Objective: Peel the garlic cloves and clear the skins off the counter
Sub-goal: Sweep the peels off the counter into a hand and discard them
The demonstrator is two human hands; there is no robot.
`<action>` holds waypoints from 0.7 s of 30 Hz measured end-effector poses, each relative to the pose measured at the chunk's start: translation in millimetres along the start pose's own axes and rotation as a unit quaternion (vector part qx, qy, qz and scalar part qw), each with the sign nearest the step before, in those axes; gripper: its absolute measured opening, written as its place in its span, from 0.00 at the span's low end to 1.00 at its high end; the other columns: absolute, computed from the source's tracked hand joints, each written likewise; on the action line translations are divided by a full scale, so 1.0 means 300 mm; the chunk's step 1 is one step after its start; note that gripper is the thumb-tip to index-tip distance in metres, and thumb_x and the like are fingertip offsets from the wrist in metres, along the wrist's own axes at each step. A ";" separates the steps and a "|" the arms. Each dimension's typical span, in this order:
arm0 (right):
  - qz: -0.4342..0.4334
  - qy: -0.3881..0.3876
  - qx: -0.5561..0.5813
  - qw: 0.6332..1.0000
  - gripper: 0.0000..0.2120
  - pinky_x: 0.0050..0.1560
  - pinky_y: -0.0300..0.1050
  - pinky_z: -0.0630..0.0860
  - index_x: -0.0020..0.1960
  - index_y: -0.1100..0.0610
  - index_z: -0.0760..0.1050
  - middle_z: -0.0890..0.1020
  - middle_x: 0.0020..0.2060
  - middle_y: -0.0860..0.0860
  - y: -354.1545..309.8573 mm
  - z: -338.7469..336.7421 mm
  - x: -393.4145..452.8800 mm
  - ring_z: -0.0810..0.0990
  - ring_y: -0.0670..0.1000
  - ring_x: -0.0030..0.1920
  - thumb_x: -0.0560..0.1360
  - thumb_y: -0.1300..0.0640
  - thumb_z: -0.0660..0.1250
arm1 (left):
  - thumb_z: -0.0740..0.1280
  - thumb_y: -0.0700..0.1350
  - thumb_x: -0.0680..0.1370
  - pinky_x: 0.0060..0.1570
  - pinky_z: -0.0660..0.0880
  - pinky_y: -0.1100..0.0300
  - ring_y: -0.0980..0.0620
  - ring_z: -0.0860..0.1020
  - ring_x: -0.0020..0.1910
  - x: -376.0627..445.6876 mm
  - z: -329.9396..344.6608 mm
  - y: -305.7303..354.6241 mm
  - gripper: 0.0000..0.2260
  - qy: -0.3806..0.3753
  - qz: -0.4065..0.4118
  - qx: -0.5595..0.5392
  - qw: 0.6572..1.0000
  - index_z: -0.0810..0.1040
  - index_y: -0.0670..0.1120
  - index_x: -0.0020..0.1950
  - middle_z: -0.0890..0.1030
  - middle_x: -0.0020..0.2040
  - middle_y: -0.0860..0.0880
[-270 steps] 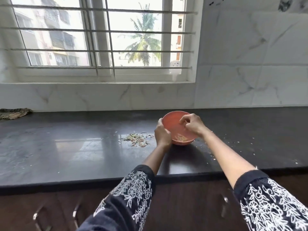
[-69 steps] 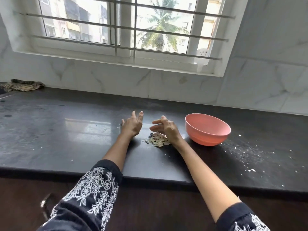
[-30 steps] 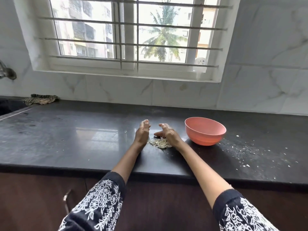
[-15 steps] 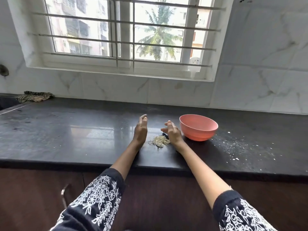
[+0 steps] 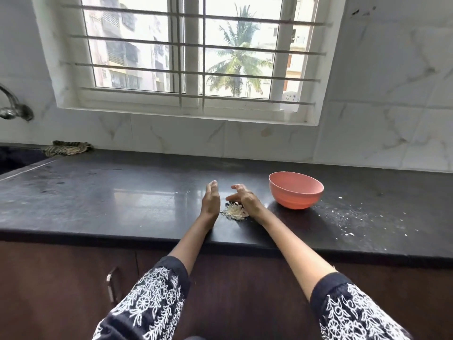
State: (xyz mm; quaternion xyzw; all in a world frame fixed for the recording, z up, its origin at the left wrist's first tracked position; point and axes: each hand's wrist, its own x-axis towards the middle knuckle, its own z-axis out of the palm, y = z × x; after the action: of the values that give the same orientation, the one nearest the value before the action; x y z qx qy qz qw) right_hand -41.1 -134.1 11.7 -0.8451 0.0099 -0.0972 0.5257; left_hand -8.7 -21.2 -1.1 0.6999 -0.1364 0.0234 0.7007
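Note:
A small heap of pale garlic skins [image 5: 234, 211] lies on the black counter [image 5: 122, 202] between my two hands. My left hand [image 5: 210, 201] stands on its edge just left of the heap, fingers straight and pointing away from me. My right hand [image 5: 245, 200] rests on the counter at the heap's right side, fingers relaxed and curved over it. Neither hand holds anything. A salmon-pink bowl [image 5: 296, 190] stands upright to the right of my right hand; its inside is hidden from this angle.
Small white skin flecks [image 5: 348, 217] are scattered over the counter right of the bowl. A striped cloth [image 5: 67, 147] lies at the back left beside a sink [image 5: 14, 158] with a tap [image 5: 12, 106]. A window and marble wall stand behind. Cabinet doors with handles sit below the counter edge.
Nine seconds ago both hands were at the bowl and the skins lay spread out to its left. Since then both hands have closed in on the skins, pushing them into a tight heap.

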 end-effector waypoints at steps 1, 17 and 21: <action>-0.010 -0.008 0.013 1.000 0.18 0.61 0.49 0.71 0.66 0.62 0.66 0.81 0.51 0.65 -0.011 0.011 -0.006 0.79 0.57 0.55 0.83 0.54 0.46 | 0.47 0.51 0.83 0.72 0.57 0.52 0.47 0.62 0.72 -0.004 -0.002 0.005 0.22 -0.012 -0.007 -0.002 1.000 0.58 0.43 0.74 0.63 0.73 0.42; 0.007 0.064 0.015 0.998 0.18 0.57 0.48 0.73 0.59 0.62 0.72 0.82 0.47 0.65 0.003 0.002 -0.098 0.80 0.59 0.52 0.83 0.55 0.48 | 0.47 0.55 0.82 0.68 0.63 0.49 0.44 0.68 0.68 -0.086 0.018 0.033 0.23 -0.049 -0.048 -0.034 0.997 0.62 0.43 0.72 0.68 0.69 0.40; -0.038 0.087 0.040 0.995 0.15 0.49 0.47 0.76 0.55 0.59 0.73 0.82 0.42 0.66 -0.012 0.015 -0.144 0.82 0.56 0.43 0.82 0.57 0.49 | 0.47 0.53 0.83 0.62 0.68 0.53 0.44 0.72 0.65 -0.129 0.000 0.031 0.23 -0.005 -0.037 -0.066 0.997 0.66 0.40 0.70 0.73 0.65 0.39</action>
State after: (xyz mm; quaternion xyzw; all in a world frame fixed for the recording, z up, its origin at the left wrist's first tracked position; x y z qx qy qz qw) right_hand -83.0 -123.3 6.3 -0.8113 0.0193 -0.1909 0.5522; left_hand -47.9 -14.8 -0.6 0.6569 -0.1152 -0.0145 0.7450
